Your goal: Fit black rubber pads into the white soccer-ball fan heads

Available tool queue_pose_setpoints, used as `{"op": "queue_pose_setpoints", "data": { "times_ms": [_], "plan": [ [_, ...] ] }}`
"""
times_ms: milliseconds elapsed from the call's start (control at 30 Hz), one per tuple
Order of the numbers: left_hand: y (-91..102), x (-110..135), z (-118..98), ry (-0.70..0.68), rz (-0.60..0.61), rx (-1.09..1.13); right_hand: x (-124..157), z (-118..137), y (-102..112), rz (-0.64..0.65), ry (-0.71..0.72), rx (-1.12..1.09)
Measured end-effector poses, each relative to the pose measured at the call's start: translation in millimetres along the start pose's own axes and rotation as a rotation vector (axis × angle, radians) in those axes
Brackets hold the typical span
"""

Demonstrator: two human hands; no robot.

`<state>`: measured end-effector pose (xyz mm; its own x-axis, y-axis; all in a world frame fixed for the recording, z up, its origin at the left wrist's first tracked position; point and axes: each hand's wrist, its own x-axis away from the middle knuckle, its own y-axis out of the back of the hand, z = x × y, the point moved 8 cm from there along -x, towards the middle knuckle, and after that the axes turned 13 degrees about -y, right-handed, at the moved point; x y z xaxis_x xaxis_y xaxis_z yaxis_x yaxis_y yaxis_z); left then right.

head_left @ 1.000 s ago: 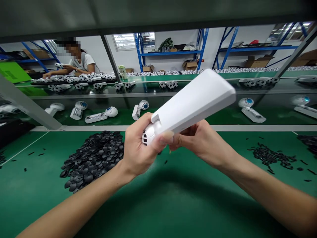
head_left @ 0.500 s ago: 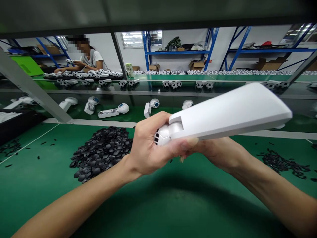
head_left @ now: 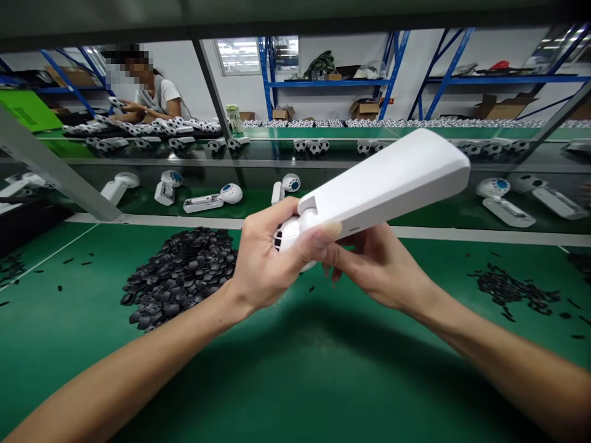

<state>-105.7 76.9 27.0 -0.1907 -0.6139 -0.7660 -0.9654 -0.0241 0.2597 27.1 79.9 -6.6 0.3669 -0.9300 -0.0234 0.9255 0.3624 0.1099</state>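
Note:
A white plastic device with a long flat body and a ball-shaped, soccer-patterned head (head_left: 383,178) is held up above the green work surface, its body slanting up to the right. My left hand (head_left: 272,258) is closed around the head end, thumb laid along the joint between head and body. From below, my right hand (head_left: 373,264) grips near the same joint, with curled fingers partly hidden behind the body. Whether a small part sits between those fingertips cannot be made out. A heap of black panel-shaped pieces (head_left: 184,277) lies left of my left hand.
Small black strips (head_left: 512,289) are scattered at the right. Beyond a pale rail (head_left: 462,233), similar white devices (head_left: 212,200) lie on a green conveyor. A slanted grey post (head_left: 60,166) stands at left. Across the line, a co-worker (head_left: 157,95) handles a ball-headed device.
The device has swung round and drawn back to the left, showing more of its side edge. Both hands shifted slightly left and up in the view, still on it.

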Motion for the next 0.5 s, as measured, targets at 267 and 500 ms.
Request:
{"op": "queue_pose_setpoints", "data": {
  "times_ms": [267,500],
  "plan": [
    [-22.1,4.9,53.5,0.41,0.128,0.637,-0.4,5.0,15.1,-0.187,0.158,0.04],
    [-9.2,6.3,107.5,0.798,0.021,0.739,-1.9,40.4,56.0,-0.304,0.225,0.107]
  ]
}}
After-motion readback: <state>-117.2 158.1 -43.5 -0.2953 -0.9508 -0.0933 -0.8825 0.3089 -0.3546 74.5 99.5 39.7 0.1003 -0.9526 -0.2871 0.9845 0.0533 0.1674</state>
